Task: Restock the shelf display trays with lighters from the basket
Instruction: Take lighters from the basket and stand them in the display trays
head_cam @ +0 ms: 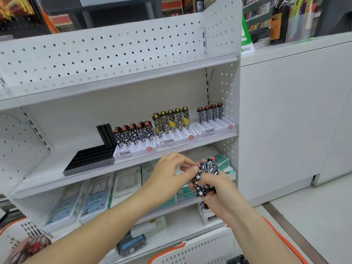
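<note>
Bundle of lighters [206,175], black with white stars and line patterns, red caps; held in front of the middle shelf's front edge [133,162], toward its right end. Some caps point up, at least one points down at the bundle's lower end.

Right hand [219,189]: fingers curled round the lower part of the bundle, gripping it. Left hand [169,172]: thumb and fingertips pinch the top of one lighter at the bundle's left side; remaining fingers [177,159] arched above.

Middle shelf, along front edge, left to right: black tray [91,159] with bare slots, its back section upright; white tray [133,151] with a back row of star-patterned lighters [133,135], front slots bare; second white tray [175,140] with yellow-and-black lighters [172,121] at rear; third white tray [215,129] at the right end, four black-and-white lighters [209,113] in the back row.

Lower shelf: boxed goods [122,185] standing in a row, partly behind the forearms.

Bottom edge of view: white basket with orange rim [200,250]; contents mostly hidden. White bench [295,46] rises right of the shelf unit.
</note>
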Demonstrator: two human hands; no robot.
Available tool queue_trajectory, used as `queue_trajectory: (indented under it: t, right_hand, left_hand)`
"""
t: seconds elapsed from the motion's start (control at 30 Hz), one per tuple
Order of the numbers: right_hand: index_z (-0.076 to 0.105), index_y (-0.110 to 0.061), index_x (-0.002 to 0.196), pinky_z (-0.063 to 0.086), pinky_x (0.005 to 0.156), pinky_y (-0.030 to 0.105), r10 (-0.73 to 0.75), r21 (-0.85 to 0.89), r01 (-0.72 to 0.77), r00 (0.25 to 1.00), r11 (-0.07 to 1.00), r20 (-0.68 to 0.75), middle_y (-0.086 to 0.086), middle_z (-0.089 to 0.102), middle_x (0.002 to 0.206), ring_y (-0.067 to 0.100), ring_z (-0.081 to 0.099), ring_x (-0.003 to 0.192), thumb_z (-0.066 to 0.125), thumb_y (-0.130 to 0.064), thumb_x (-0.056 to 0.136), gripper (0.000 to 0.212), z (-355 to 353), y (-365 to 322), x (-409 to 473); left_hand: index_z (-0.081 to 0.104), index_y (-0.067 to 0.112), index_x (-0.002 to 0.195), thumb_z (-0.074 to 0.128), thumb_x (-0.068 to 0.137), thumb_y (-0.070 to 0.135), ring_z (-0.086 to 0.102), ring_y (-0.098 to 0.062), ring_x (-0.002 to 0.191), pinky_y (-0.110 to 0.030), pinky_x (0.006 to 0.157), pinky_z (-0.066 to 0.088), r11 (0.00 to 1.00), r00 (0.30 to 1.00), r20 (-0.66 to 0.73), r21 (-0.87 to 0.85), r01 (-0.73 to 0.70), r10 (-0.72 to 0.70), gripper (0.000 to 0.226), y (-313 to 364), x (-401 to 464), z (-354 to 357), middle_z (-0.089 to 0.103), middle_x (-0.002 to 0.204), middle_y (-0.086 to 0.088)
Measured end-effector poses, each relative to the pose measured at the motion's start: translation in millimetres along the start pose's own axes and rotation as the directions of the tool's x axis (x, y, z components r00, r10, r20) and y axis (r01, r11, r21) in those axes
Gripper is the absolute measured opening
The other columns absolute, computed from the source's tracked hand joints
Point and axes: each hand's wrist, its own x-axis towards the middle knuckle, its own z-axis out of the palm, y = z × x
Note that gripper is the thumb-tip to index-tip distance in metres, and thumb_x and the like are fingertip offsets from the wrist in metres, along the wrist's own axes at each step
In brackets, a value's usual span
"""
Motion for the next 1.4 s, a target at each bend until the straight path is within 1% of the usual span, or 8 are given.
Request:
queue_trajectory:
  t: [0.17,0.37,0.53,0.7,0.8,0.93,1.13,1.4]
  right_hand:
    - [0.059,-0.002,0.112,0.059,0.068,0.029,0.043,0.116,-0.041,0.999,0.992,-0.007,0.022,0.064,0.106,0.027,0.064,0.094,0.044,0.016,0.082,0.038,0.2,4.4,0.9]
    - [0.066,-0.003,0.111,0.060,0.075,0.029,0.148,0.157,-0.154,0.988,0.976,0.048,0.021,0.069,0.108,0.021,0.072,0.084,0.055,-0.011,0.091,0.024,-1.0,-0.1,-3.4]
    - [0.067,-0.003,0.099,0.057,0.062,0.022,0.075,0.089,-0.071,0.996,0.994,-0.045,0.014,0.070,0.086,0.016,0.068,0.068,0.063,0.005,0.077,0.023,-2.5,4.9,-1.0]
    - [0.067,-0.005,0.102,0.057,0.066,0.023,0.016,-0.019,-0.017,0.996,1.000,-0.083,0.013,0.072,0.091,0.020,0.071,0.080,0.064,0.004,0.082,0.022,-2.3,11.2,1.3]
    - [0.067,-0.007,0.107,0.056,0.067,0.022,0.028,-0.120,-0.040,0.995,0.992,-0.095,0.011,0.074,0.099,0.016,0.070,0.080,0.068,-0.004,0.082,0.025,-1.6,13.4,-0.1]
    - [0.067,-0.007,0.108,0.055,0.066,0.023,0.064,-0.181,-0.083,0.992,0.980,-0.108,0.008,0.071,0.085,0.012,0.063,0.065,0.067,-0.002,0.083,0.026,-3.4,15.6,-0.7]
    - [0.068,-0.007,0.108,0.054,0.065,0.024,0.082,-0.195,-0.108,0.988,0.975,-0.133,0.004,0.064,0.072,0.010,0.059,0.059,0.068,0.000,0.081,0.027,-6.9,15.1,2.9]
    - [0.069,-0.009,0.107,0.050,0.063,0.026,0.089,-0.194,-0.122,0.982,0.973,-0.168,0.003,0.062,0.072,0.011,0.056,0.059,0.070,0.000,0.080,0.028,-7.4,17.5,9.2]
  left_hand:
    - [0.071,0.037,0.082,0.070,0.079,0.045,0.059,-0.005,0.100,-0.029,0.088,0.041,0.968,0.999,-0.022,-0.247,0.040,-0.047,0.008,-6.9,-1.9,-0.8,0.067,0.099,0.013]
    - [0.068,0.020,0.095,0.064,0.087,0.008,0.063,-0.006,0.090,-0.019,0.086,0.047,0.860,0.985,-0.110,-0.507,0.057,-0.130,0.015,-8.3,-1.5,-18.3,0.070,0.094,0.006]
    - [0.070,0.020,0.100,0.065,0.080,0.025,0.065,-0.005,0.090,-0.013,0.082,0.048,0.825,0.990,-0.058,-0.559,0.075,-0.129,0.021,-4.5,-7.4,-17.5,0.072,0.097,0.004]
    - [0.069,0.026,0.094,0.071,0.082,0.014,0.064,0.000,0.078,-0.013,0.072,0.048,0.872,0.964,-0.201,-0.486,0.057,-0.175,0.017,-1.7,-10.2,-21.5,0.071,0.081,0.008]
    - [0.063,0.029,0.098,0.073,0.083,0.022,0.067,-0.003,0.079,-0.024,0.077,0.049,0.929,0.883,-0.422,-0.367,0.040,-0.205,0.019,-7.3,-0.4,-47.7,0.073,0.080,0.008]
    - [0.059,0.031,0.089,0.073,0.083,0.028,0.067,-0.004,0.083,-0.023,0.075,0.049,0.969,0.771,-0.606,-0.242,0.054,-0.194,0.015,-26.4,19.9,-92.2,0.071,0.086,0.008]
    - [0.063,0.029,0.093,0.070,0.084,0.031,0.066,-0.014,0.084,-0.032,0.077,0.050,0.971,0.701,-0.679,-0.082,0.223,-0.218,0.011,-64.1,31.9,-132.8,0.068,0.078,0.011]
    - [0.060,0.039,0.080,0.068,0.083,0.038,0.065,-0.018,0.091,-0.045,0.092,0.047,0.948,0.703,-0.666,-0.017,0.318,-0.248,0.008,-93.4,11.3,-135.1,0.068,0.080,0.012]
